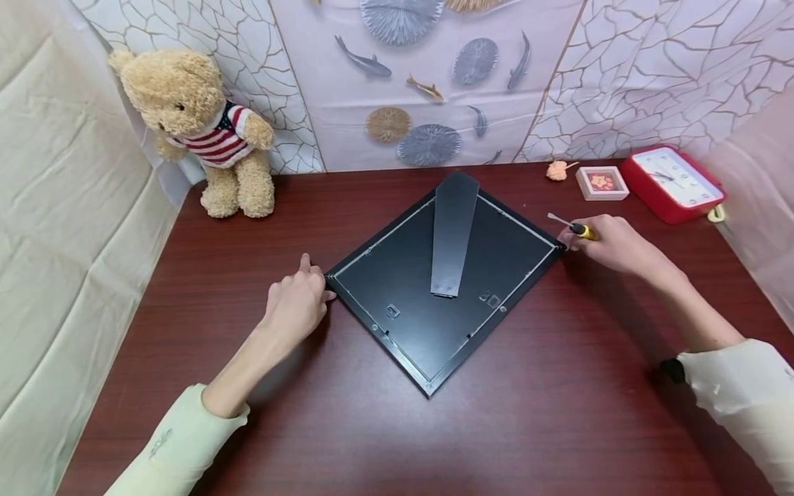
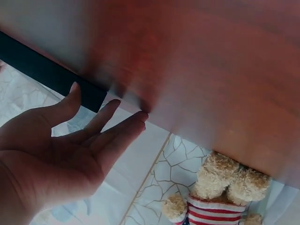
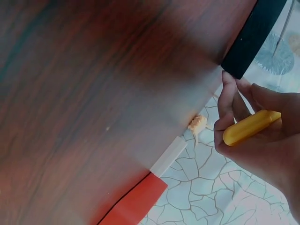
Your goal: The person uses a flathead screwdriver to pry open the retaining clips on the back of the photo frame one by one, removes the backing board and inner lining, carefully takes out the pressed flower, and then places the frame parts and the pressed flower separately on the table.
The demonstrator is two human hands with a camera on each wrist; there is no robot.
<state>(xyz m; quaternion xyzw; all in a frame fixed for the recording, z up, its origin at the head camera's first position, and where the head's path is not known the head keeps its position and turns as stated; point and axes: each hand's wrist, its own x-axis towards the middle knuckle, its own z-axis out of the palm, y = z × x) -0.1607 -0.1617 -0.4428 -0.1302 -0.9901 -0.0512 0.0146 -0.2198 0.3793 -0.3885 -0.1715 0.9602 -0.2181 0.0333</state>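
A black picture frame [image 1: 397, 282] lies back side up on the table, turned cornerwise, its tapered stand leg [image 1: 455, 234] flat against the backing. At its left corner is my left hand [image 1: 296, 303]; the thumb and fairly straight fingers [image 2: 110, 112] touch the corner, the other fingers spread past it. My right hand [image 1: 611, 241] holds a screwdriver [image 1: 583, 231] with a yellow and black handle, its metal tip pointing left. Fingertips of that hand also touch the frame's right corner. In the right wrist view the yellow handle [image 3: 248, 129] lies within the curled fingers.
A teddy bear [image 1: 217, 131] in a striped sweater sits at the back left. Along the back right stand a small orange ornament [image 1: 557, 171], a small pale framed box [image 1: 602, 184] and a red clock [image 1: 673, 182]. Patterned cloth [image 1: 428, 83] hangs behind the dark red table [image 1: 471, 441].
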